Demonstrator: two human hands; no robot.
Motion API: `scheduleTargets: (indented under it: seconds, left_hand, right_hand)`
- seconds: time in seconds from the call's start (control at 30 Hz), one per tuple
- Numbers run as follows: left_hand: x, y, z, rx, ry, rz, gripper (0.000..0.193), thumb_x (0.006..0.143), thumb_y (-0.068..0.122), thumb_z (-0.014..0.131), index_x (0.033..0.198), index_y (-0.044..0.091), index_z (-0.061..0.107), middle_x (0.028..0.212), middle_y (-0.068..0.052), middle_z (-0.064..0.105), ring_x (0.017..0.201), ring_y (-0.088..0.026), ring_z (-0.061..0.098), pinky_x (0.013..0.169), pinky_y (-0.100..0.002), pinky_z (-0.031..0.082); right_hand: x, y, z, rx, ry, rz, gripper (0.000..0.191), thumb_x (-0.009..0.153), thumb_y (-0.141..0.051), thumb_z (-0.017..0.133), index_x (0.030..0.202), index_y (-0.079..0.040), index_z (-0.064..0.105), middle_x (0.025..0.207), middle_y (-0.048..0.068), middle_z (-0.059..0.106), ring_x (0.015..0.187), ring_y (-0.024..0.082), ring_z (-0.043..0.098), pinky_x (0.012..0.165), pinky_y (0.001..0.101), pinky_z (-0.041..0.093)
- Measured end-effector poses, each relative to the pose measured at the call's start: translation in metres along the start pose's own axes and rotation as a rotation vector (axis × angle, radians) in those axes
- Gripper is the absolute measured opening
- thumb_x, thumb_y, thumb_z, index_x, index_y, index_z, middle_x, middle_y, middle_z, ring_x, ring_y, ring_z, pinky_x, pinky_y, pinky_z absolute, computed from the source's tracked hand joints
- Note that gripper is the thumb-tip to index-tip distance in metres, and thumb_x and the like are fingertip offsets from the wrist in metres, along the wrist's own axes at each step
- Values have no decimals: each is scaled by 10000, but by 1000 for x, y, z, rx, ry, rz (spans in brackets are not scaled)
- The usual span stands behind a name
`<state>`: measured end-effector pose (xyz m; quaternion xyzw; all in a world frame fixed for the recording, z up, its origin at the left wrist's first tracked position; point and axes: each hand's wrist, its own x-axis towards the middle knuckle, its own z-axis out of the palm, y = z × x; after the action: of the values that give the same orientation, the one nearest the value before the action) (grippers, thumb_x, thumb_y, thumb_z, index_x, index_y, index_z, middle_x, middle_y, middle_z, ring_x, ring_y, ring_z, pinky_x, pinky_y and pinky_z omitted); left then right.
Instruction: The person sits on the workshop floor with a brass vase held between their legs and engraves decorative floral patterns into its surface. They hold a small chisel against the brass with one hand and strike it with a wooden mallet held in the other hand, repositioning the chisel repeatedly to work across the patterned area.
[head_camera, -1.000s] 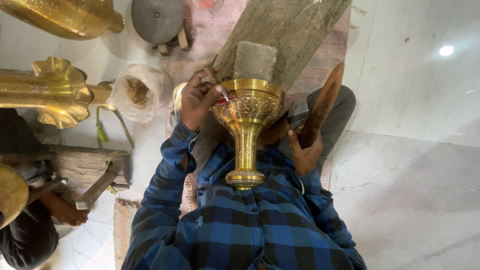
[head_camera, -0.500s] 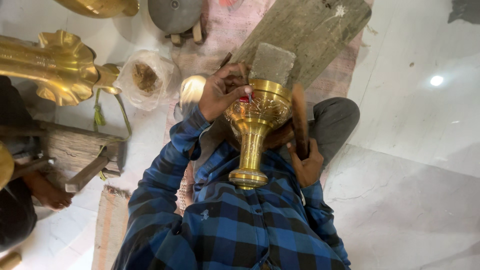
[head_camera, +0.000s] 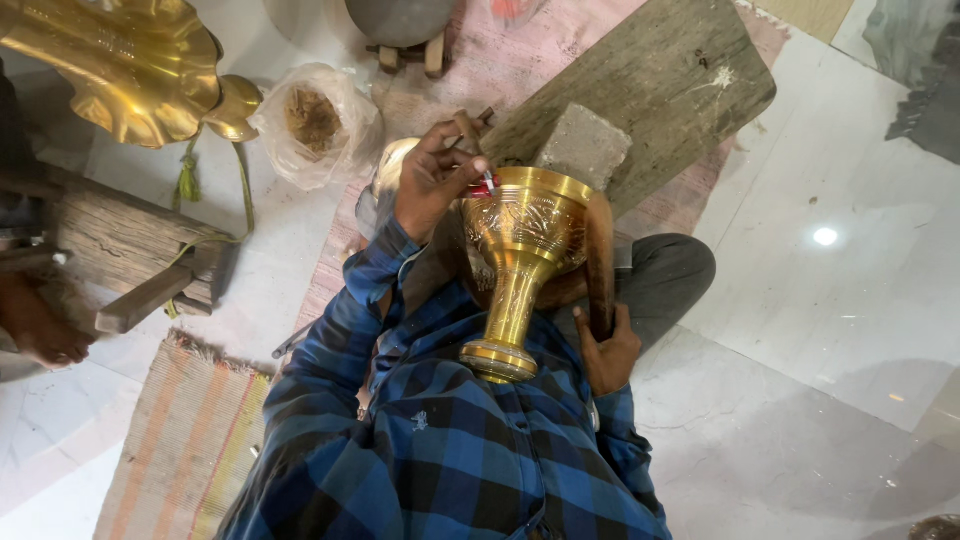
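Brass goblet (head_camera: 522, 265): engraved cup, slender stem, ringed foot; long axis running from the person's chest out to the stone block (head_camera: 585, 146) on the wooden plank (head_camera: 640, 90).

Left hand (head_camera: 432, 178): at the cup's rim, nearer hand; fingers closed on a small red-tipped tool (head_camera: 484, 186), wrist bent over the rim.

Right hand (head_camera: 606, 352): beside the stem, fingers wrapped around a wooden mallet handle (head_camera: 600, 265).

Plastic bag (head_camera: 315, 122) nearby.

one head view only, looking steeply down from above the person's chest, close in. the goblet (head_camera: 520, 270) sits at centre; the plank (head_camera: 650, 90) runs to 1 o'clock, the mat (head_camera: 180, 450) lies at 8 o'clock.
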<state>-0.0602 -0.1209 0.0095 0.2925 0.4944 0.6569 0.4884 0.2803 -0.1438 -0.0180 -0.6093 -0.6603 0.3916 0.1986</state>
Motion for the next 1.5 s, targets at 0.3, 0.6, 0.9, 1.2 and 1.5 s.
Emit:
scheduleTargets:
  seconds: [0.3, 0.6, 0.9, 1.2, 1.5]
  left_hand:
    - [-22, -11, -18, -49, 203, -49, 497, 969, 78, 751, 1402, 11, 516, 953, -144, 765, 825, -193, 762, 678, -268, 611]
    - [-27, -16, -17, -98, 176, -23, 513, 963, 43, 755, 1416, -7, 519, 954, -131, 760, 882, -197, 766, 757, -295, 645]
    - [-19, -16, 12, -29, 36, -56, 556, 951, 36, 765, 1431, -8, 490, 959, -145, 760, 913, -211, 774, 796, -301, 646]
    - [-21, -25, 21, -44, -105, -16, 468, 985, 1, 737, 1399, 6, 520, 1012, -161, 760, 957, -233, 777, 863, -335, 671]
    - [2, -15, 54, 525, -511, 91, 450, 932, 68, 811, 1348, 61, 639, 1080, -103, 776, 958, -164, 762, 864, -282, 628]
  right_hand:
    - [8, 8, 2, -2, -56, -7, 349, 921, -319, 774, 1008, -16, 626, 741, 105, 653, 653, 165, 599, 609, 342, 500]
    - [7, 7, 4, -3, -90, 21, 360, 907, -322, 782, 1021, -21, 621, 741, 119, 663, 653, 194, 626, 606, 356, 505]
    - [7, -1, 2, 26, -58, -71, 432, 933, -265, 754, 1246, -9, 600, 961, 183, 730, 841, 260, 715, 723, 374, 556]
    - [7, 0, 0, 57, -64, -79, 526, 959, -305, 743, 1357, -26, 543, 1116, 237, 736, 1005, 329, 748, 835, 417, 593]
    - [11, -17, -43, -180, 40, -364, 643, 1050, -280, 662, 1597, -95, 380, 1220, 257, 671, 939, 390, 725, 735, 437, 594]
